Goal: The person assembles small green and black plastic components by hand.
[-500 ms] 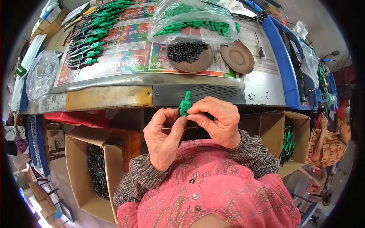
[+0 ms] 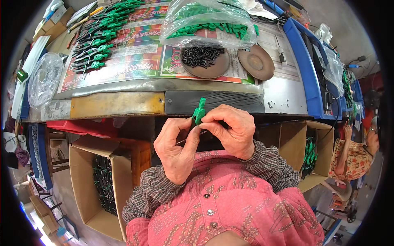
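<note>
A green plastic fitting (image 2: 199,112) with a ribbed stem points up and away, just in front of the table edge. My left hand (image 2: 175,143) is closed, pinching the fitting's lower left side between thumb and fingers. On the right, the fingertips of my right hand (image 2: 232,130) press against its other side. A thin, pale, straight edge shows under my left hand; what it belongs to I cannot make out. The fitting's lower end is hidden by my fingers. Beyond, a brown dish (image 2: 217,70) on the table holds many small black pieces.
A clear bag (image 2: 207,39) of green fittings lies behind the dish, beside a second brown dish (image 2: 256,62). Black-and-green tools (image 2: 96,53) lie in a row at left. Cardboard boxes (image 2: 117,184) flank me below. A blue crate (image 2: 299,65) stands right; another person (image 2: 351,158) sits beyond.
The green fitting has turned slightly between my fingers, so its round hole no longer shows. Both hands have shifted a little to the left.
</note>
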The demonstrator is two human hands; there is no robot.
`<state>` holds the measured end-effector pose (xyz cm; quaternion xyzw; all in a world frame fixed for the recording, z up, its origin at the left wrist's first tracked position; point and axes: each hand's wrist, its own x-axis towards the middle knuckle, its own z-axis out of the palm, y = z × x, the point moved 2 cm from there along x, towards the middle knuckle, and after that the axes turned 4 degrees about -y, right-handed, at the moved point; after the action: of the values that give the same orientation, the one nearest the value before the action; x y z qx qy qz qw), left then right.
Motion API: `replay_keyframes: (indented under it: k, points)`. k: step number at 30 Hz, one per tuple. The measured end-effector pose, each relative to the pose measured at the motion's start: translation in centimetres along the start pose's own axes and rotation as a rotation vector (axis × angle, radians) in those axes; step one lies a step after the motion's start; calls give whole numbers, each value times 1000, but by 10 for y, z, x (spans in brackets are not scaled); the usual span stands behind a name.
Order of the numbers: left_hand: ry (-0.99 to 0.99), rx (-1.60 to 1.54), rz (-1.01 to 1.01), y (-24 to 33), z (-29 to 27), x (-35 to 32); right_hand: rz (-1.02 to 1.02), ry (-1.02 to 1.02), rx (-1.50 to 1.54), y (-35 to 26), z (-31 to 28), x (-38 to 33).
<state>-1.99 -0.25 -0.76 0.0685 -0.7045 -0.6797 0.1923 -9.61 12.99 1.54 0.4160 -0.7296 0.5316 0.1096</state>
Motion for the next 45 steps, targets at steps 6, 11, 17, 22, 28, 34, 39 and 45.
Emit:
replay_keyframes:
  k: [6,11,17,22,28,34,39,45]
  points:
    - [-11,30,28,1,0,2,110,-33,95,6,3,-2]
    - [7,53,40,0,0,1,205,-14,160,6,6,-2]
    - [16,43,-7,-6,0,1,304,-25,225,6,11,-3]
    - [-2,30,-9,-3,-2,3,456,20,483,1,11,3]
    - [-103,-103,-139,-2,-4,0,706,-183,697,3,6,5]
    - [-144,-181,-181,8,-3,3,704,-222,670,0,4,8]
    - [-157,-158,-195,6,-4,4,666,-270,655,3,3,11]
    - [-107,-87,-172,-1,-5,0,624,-306,628,9,5,9]
